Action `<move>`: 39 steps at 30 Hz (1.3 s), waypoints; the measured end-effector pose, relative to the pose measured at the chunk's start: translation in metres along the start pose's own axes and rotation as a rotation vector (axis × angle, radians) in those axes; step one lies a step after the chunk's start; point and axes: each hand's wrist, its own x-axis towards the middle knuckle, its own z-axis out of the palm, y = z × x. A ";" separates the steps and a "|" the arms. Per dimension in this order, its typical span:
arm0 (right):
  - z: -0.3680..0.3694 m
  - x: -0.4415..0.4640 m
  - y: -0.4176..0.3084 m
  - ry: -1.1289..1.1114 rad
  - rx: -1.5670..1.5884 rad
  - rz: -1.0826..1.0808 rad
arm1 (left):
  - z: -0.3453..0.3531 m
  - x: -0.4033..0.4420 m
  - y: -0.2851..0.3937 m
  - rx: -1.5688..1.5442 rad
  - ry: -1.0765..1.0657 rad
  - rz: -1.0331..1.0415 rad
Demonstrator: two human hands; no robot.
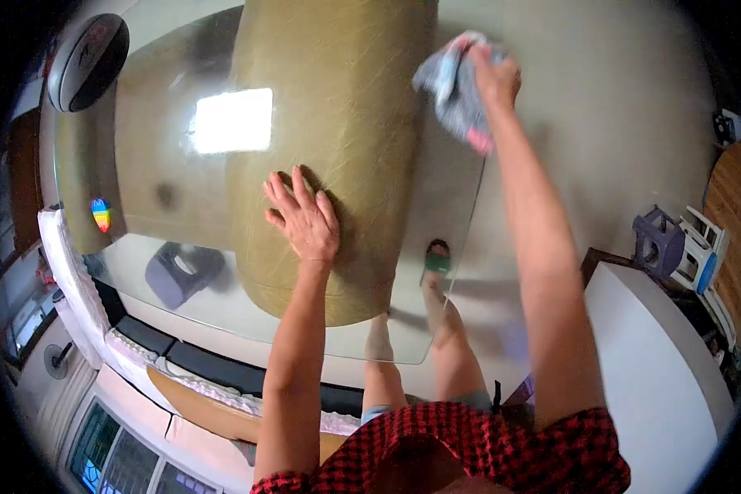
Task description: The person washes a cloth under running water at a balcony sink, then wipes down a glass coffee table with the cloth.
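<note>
I can't read any words, numbers or brand names from here. Faint marks show on the dark face of the round black-and-grey object (88,62) at the upper left, too small to make out. Pale marks sit on the blue end of the rainbow-coloured toy (100,216) at the left; whether they are letters, I can't tell.

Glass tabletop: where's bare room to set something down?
Bare: the glass tabletop between the left hand and the rainbow-coloured item; also beyond the left hand, left of the cloth. Crowded: far-left corner, by the black-grey round object; right edge, where the right hand holds the cloth.
</note>
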 end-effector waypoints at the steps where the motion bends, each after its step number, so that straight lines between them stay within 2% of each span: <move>1: 0.000 0.017 -0.023 0.031 -0.022 -0.024 | -0.001 0.003 0.000 -0.013 -0.001 0.005; 3: 0.013 0.040 -0.054 0.062 -0.044 -0.073 | 0.000 0.004 -0.002 0.004 -0.007 -0.011; 5: 0.030 0.057 -0.068 0.115 -0.376 -0.262 | -0.001 0.005 -0.002 0.031 -0.041 -0.028; 6: 0.049 0.053 -0.052 0.293 -0.506 -0.524 | -0.004 0.004 0.000 0.020 -0.045 -0.036; 7: 0.046 0.025 -0.057 0.087 -0.492 -0.682 | -0.004 0.005 -0.001 0.024 -0.046 -0.036; 9: 0.046 -0.056 -0.044 -0.122 -0.430 -0.937 | -0.003 0.005 0.001 0.013 -0.049 -0.034; 10: 0.040 -0.105 -0.034 -0.248 -0.343 -0.964 | -0.001 0.004 -0.001 0.017 -0.061 -0.046; 11: 0.031 -0.149 -0.021 -0.479 -0.298 -0.915 | -0.001 0.006 -0.002 0.022 -0.066 -0.057; 12: 0.022 -0.191 -0.002 -0.596 -0.225 -0.952 | -0.002 0.008 -0.002 0.008 -0.053 -0.055; 13: 0.012 -0.236 0.017 -0.713 -0.078 -0.873 | -0.004 0.006 -0.001 -0.006 -0.075 -0.066; 14: -0.002 -0.267 0.045 -0.850 -0.096 -0.893 | -0.005 0.005 -0.003 -0.019 -0.096 -0.073; 16: -0.024 -0.272 0.069 -0.654 -0.166 -1.235 | 0.000 0.009 -0.005 -0.027 -0.028 -0.060; 17: -0.032 -0.249 0.058 -0.755 -0.129 -1.242 | 0.000 0.009 -0.006 -0.013 -0.051 -0.068; 18: -0.028 -0.224 0.062 -1.008 -0.384 -1.008 | -0.001 0.004 -0.005 0.004 -0.085 -0.082; 19: -0.049 -0.174 -0.016 -1.128 -0.680 -0.960 | -0.003 -0.004 -0.007 0.002 -0.103 -0.088; 20: -0.036 -0.146 0.023 -0.773 -0.390 -0.953 | -0.005 -0.009 -0.007 0.008 -0.118 -0.082; 21: -0.022 -0.109 0.025 -0.603 -0.418 -0.912 | -0.004 -0.004 -0.005 0.010 -0.113 -0.082; 25: 0.029 0.030 -0.052 -0.150 -0.451 -0.857 | -0.005 0.001 -0.006 0.026 -0.110 -0.094; 26: 0.050 0.055 -0.073 -0.161 -0.439 -0.887 | -0.005 0.003 -0.003 0.042 -0.115 -0.076; 27: 0.069 0.075 -0.096 -0.147 -0.377 -0.731 | -0.002 0.003 -0.004 0.061 -0.109 -0.076; 29: 0.087 0.084 -0.148 -0.292 -0.281 -0.641 | 0.001 -0.001 -0.004 0.064 -0.094 -0.092; 30: 0.104 0.070 -0.180 -0.444 -0.242 -0.702 | 0.001 -0.001 -0.005 0.066 -0.088 -0.073; 31: 0.133 0.041 -0.187 -0.217 -0.394 -1.007 | -0.001 0.000 -0.003 0.049 -0.090 -0.079; 34: 0.178 -0.057 -0.191 -0.563 -0.163 -1.172 | -0.003 -0.001 -0.007 0.042 -0.096 -0.080; 36: 0.157 -0.109 -0.174 -0.783 -0.277 -1.321 | -0.004 0.000 -0.006 0.052 -0.095 -0.100; 39: 0.098 -0.122 -0.099 -1.190 -0.014 -1.427 | 0.005 -0.005 -0.011 0.012 -0.014 -0.090</move>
